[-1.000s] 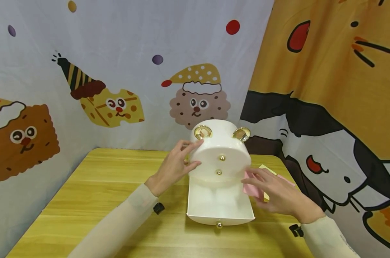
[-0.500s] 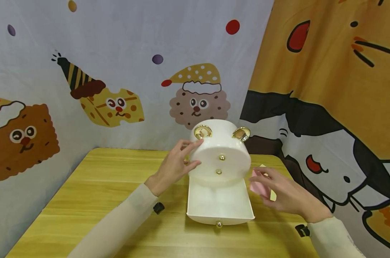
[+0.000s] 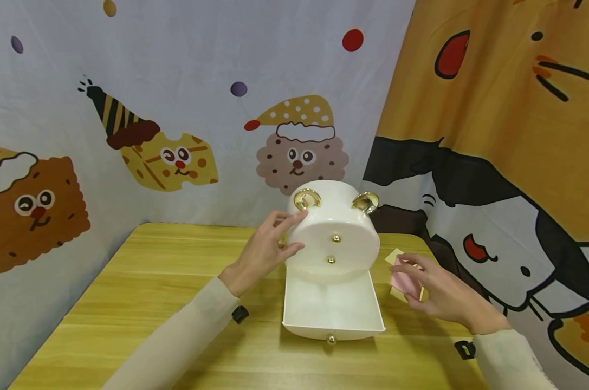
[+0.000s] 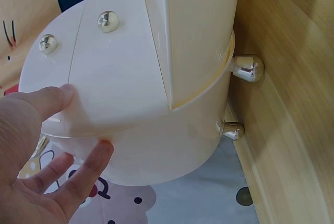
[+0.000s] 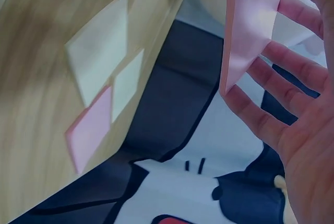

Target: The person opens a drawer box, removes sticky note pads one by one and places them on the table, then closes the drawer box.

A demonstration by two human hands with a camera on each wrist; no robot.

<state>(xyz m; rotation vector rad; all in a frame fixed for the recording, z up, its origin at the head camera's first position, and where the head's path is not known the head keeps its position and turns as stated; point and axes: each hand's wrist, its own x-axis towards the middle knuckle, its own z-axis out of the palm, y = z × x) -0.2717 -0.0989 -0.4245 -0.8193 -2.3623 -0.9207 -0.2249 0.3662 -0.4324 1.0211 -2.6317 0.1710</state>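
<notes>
A white rounded storage box (image 3: 355,252) with gold bear ears and gold knobs stands on the table. Its bottom drawer (image 3: 330,309) is pulled out toward me, with nothing visible inside. My left hand (image 3: 262,246) rests on the box's left side, thumb on the front face, fingertips on the curved wall (image 4: 156,156). To the right of the box, my right hand (image 3: 442,290) pinches a pink sticky note pad (image 5: 250,31) between thumb and fingers, above the table. Below it lie a large pale yellow pad (image 5: 102,51), a smaller yellow pad (image 5: 128,84) and another pink pad (image 5: 91,130).
The wooden table (image 3: 177,281) extends left and in front of the box. Behind it hangs a printed cloth (image 3: 201,65), and an orange patterned curtain (image 3: 494,108) closes off the right side near the pads.
My right hand has moved right, away from the box and drawer, with the pink sticky note pad in its fingers. The left hand, box and drawer have stayed put.
</notes>
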